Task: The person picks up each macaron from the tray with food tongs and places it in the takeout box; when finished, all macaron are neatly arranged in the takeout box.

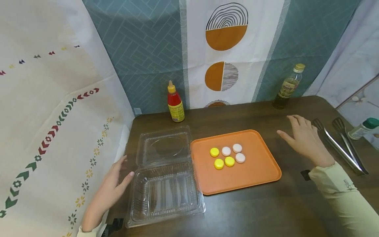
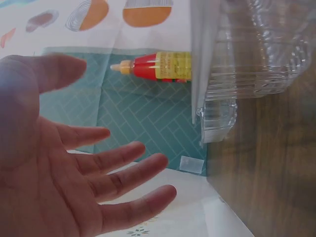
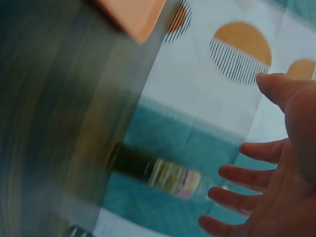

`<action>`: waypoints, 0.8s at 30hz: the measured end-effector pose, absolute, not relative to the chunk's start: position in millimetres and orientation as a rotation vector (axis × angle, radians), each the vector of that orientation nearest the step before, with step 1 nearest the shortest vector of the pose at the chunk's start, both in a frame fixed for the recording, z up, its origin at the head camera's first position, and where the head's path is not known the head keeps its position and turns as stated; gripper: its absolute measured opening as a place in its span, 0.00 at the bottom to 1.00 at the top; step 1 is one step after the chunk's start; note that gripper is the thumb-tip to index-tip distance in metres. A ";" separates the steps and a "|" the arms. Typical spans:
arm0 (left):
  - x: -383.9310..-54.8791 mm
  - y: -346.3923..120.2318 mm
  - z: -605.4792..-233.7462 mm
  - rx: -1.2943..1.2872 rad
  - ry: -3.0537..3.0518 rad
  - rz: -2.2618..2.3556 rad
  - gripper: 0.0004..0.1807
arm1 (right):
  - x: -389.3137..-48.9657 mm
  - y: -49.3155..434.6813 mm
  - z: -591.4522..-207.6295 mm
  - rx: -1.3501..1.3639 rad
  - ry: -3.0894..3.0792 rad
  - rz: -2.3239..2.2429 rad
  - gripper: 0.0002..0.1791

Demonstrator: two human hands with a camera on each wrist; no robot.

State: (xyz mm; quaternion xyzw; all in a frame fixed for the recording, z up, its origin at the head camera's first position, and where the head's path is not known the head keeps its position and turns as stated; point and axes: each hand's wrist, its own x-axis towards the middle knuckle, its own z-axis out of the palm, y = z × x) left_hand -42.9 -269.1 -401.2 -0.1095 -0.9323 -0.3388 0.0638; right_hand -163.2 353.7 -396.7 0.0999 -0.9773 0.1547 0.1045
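My left hand (image 1: 110, 188) hovers with spread fingers just left of a clear plastic clamshell container (image 1: 165, 191), which lies with its lid folded back. In the left wrist view the palm of that hand (image 2: 54, 163) faces the camera and holds nothing. Over the table right of an orange tray (image 1: 254, 168), my right hand (image 1: 306, 140) is held with its fingers apart and nothing in it. Several small round macaron-like pieces lie grouped on the tray, some yellow (image 1: 219, 164) and some pale pink (image 1: 226, 151).
A red sauce bottle (image 1: 176, 103) stands at the back by the patterned cloth. An oil bottle (image 1: 286, 87) is at the back right. Beyond my right hand lie metal tongs (image 1: 350, 144), a slotted utensil (image 1: 337, 144) and a green-capped shaker (image 1: 364, 128).
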 end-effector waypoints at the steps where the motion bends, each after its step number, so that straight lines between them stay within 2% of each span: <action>1: -40.2 -269.6 -401.7 -0.322 -2.819 -1.021 0.35 | -165.4 359.1 -396.7 0.276 -2.883 0.450 0.40; 13: -17.9 -276.3 -409.9 -0.192 -2.800 -1.133 0.31 | -177.2 418.6 -399.1 0.043 -2.999 0.476 0.44; 24: -7.7 -266.2 -428.4 -0.203 -2.689 -1.408 0.30 | -171.6 477.3 -418.5 -0.347 -3.190 0.428 0.63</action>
